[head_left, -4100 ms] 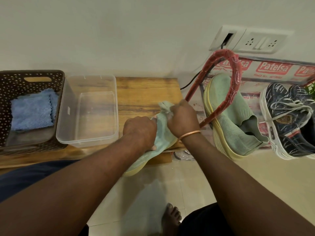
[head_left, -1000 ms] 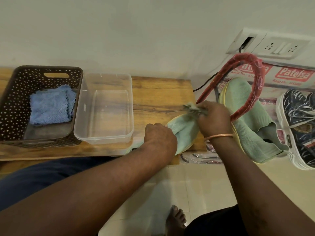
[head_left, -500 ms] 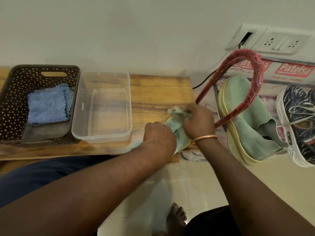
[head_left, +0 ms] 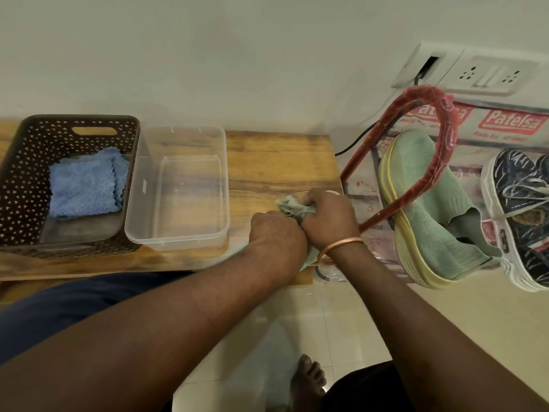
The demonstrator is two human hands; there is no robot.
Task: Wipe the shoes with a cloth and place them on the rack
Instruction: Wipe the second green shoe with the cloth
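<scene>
— Green shoe (head_left: 430, 203) is shown lodged on the rack (head_left: 442, 138), toe towards the wall; may the task be taken as finished?

— It may not. One green shoe is racked, and a dark patterned sneaker (head_left: 523, 209) is set just beside it, so that part is judged done. A second green shoe (head_left: 307, 261) lies at the near edge of the desk (head_left: 282, 162), almost wholly covered by both hands; only a pale sliver is seen below the left wrist. Its wiping is judged to be in progress, and its placing on the rack is not yet done.

— How are the hands posed?

— Both forearms are extended forward and converge over the shoe, knuckles almost touching. The right grip (head_left: 329, 217) is clenched around a bunched pale-green cloth (head_left: 289, 205), a tuft of which projects beyond the knuckles; a copper bangle (head_left: 341, 243) is worn on that wrist. The left grip (head_left: 277, 233) is curled down, back uppermost, and appears to be clasped on the second green shoe to steady it, though its fingertips are hidden.

— What else is labelled?

— A clear tub (head_left: 178, 239) and a brown basket (head_left: 17, 179) are shown at the left of the desk, with a folded blue cloth (head_left: 84, 185) inside the basket. Whether further shoes await wiping cannot be told.
</scene>
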